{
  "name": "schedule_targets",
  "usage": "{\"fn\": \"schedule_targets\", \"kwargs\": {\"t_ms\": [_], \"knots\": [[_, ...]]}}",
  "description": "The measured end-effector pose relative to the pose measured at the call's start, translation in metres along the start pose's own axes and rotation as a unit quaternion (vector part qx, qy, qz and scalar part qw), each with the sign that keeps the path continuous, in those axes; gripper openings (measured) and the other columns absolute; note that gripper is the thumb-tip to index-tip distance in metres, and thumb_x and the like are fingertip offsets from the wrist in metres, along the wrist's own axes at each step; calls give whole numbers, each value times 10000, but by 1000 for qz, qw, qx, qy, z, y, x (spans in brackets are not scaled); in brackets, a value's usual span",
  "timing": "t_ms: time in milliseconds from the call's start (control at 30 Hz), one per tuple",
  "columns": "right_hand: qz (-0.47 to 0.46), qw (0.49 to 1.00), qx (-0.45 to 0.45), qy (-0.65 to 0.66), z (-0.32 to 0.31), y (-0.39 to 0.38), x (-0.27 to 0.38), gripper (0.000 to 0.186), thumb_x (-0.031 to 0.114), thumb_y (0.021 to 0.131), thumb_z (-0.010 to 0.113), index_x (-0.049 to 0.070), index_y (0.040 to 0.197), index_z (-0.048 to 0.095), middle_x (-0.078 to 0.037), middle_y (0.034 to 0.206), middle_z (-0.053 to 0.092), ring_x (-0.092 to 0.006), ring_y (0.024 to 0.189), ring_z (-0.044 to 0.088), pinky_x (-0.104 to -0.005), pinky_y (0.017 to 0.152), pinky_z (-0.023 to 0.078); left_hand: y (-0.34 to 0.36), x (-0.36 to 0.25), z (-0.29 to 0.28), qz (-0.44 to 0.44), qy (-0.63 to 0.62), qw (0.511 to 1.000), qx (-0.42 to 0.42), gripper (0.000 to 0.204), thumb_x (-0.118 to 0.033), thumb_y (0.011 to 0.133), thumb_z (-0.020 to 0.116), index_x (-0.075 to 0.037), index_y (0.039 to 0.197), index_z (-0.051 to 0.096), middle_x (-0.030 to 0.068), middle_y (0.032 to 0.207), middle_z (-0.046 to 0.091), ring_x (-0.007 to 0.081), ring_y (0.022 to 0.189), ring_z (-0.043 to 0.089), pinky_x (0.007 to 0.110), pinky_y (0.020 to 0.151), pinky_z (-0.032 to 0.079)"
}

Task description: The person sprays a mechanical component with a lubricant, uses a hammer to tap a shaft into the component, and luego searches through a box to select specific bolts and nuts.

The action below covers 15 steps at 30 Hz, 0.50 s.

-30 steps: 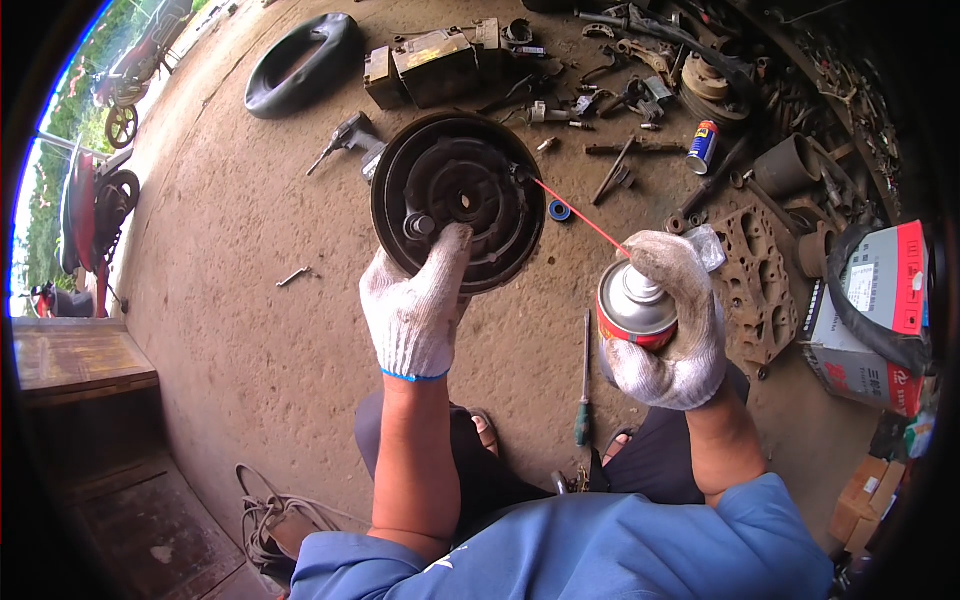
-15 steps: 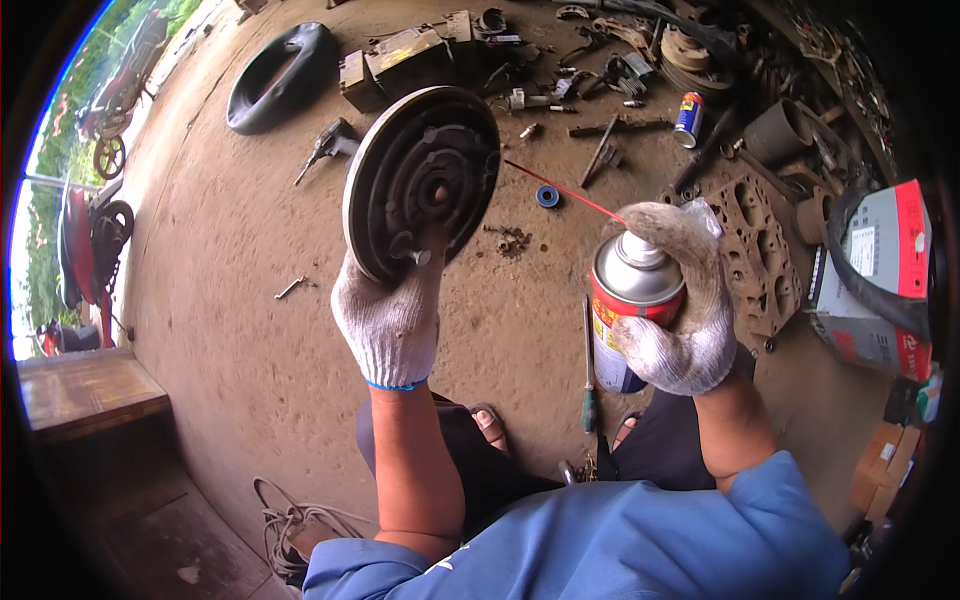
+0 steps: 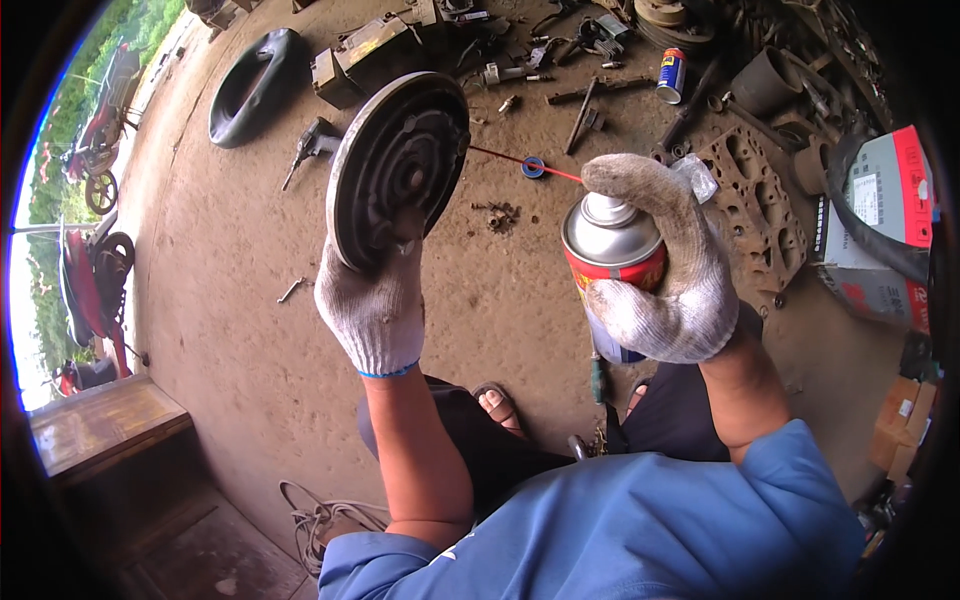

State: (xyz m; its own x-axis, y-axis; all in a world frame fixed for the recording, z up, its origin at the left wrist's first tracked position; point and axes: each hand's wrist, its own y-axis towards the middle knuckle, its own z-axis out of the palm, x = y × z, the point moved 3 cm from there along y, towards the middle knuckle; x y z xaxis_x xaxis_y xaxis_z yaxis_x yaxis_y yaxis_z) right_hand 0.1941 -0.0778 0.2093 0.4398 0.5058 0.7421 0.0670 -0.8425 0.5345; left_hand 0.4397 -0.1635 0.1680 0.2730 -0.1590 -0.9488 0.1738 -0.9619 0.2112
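Note:
My left hand (image 3: 372,305), in a white knit glove, grips a round metal cover (image 3: 375,180) by its lower edge. The cover stands tilted on edge, its dark ribbed inner face turned toward the right. In my right hand (image 3: 670,270), also gloved and soiled on the fingers, is a spray can (image 3: 615,250) with a silver top and red band. My index finger lies over its nozzle, largely hiding it. A thin red straw (image 3: 525,165) runs from the nozzle leftward, its tip close to the cover's right edge. Whether spray is coming out cannot be seen.
Beyond my hands lie a drill (image 3: 315,148), a black inner tube (image 3: 255,88), a blue tape roll (image 3: 533,167) and another spray can (image 3: 670,76). A drilled metal block (image 3: 755,205) and a box (image 3: 885,200) stand right. Between my feet lies a green-handled screwdriver (image 3: 598,380).
The whole view has shifted a little. Both hands, with the cover and the spray can, sit slightly farther left and higher; both grips are the same.

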Motion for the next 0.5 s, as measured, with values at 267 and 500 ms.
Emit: {"fn": "schedule_targets", "kwargs": {"t_ms": [267, 500], "knots": [[30, 975, -159, -153, -75, -8, -43, 778, 214, 931, 772, 75, 1580, 366, -115, 1340, 594, -191, 1117, 635, -339, 1009, 528, 34, 5, -17, -190, -196, 961, 31, 379, -139, 972, 709, 27, 1306, 638, 125, 1111, 742, 190, 986, 733, 297, 818, 597], [310, 876, -156, -336, -189, -170, -118, 737, 221, 930, 776, 33, 1552, 427, -145, 1473, 538, -238, 1319, 546, -361, 1126, 427, 58, 193, -92, -342, -19, 928, 150, 411, -265, 948, 761, -28, 1261, 636, 94, 1020, 751, 196, 782, 723, 319, 625, 555]]}}
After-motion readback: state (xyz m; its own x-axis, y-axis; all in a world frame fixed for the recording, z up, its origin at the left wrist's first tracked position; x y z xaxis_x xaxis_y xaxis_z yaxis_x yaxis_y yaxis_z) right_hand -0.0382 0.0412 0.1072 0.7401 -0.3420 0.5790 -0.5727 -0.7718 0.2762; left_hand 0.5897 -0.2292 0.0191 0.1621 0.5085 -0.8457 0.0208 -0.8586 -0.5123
